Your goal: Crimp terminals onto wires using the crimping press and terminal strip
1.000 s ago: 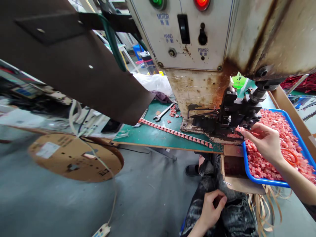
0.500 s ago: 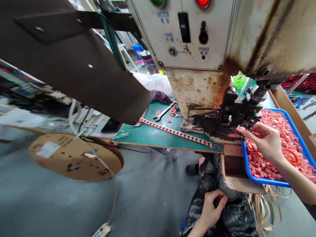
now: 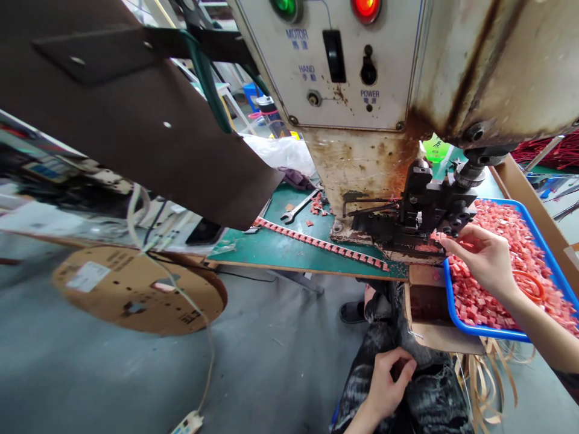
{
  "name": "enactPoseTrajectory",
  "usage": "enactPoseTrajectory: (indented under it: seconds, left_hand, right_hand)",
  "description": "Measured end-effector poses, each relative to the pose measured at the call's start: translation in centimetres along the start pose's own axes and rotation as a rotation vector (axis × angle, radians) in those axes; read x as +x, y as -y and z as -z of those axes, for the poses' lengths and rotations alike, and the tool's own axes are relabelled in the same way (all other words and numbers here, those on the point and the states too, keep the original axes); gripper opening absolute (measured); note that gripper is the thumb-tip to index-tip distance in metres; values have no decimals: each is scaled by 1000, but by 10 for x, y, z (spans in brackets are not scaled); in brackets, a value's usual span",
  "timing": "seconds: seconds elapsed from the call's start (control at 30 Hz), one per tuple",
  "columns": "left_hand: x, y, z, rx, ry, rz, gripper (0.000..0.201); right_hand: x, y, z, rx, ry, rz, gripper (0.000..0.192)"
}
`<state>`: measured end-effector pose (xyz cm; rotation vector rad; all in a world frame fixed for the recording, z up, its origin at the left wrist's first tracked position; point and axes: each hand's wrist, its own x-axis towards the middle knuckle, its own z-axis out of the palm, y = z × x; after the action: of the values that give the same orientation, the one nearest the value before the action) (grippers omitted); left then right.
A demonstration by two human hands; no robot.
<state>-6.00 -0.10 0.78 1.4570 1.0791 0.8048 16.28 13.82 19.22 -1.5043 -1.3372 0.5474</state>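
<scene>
black tooling (image 3: 436,202) at the tabletop's (image 3: 271,253) near edge could nip the right hand (image 3: 486,256), pinching a red piece (image 3: 436,237), if triggered; left hand (image 3: 389,377) curled, contents hidden.

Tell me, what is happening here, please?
The person's right hand is at the black tooling of a rusty machine; whether the fingers grip anything is unclear. The left hand rests curled on the jeans. A blue tray heaped with pink pieces stands beside the machine, and a segmented strip lies on the green tabletop.
</scene>
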Motion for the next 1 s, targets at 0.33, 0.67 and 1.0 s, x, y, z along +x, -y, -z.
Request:
enactPoseTrajectory:
  seconds: [0.33, 0.67, 1.0]
  left_hand:
    - [-3, 3, -1, -6, -12, -28, 35]
    - [-5, -20, 9, 95, -50, -118, 36]
    - [10, -36, 3, 131, 3, -353, 35]
  right_hand:
    - [3, -1, 3, 70, 58, 2, 41]
    - [-3, -10, 9, 180, 50, -66, 44]
    - [-23, -14, 27, 291, -7, -124, 41]
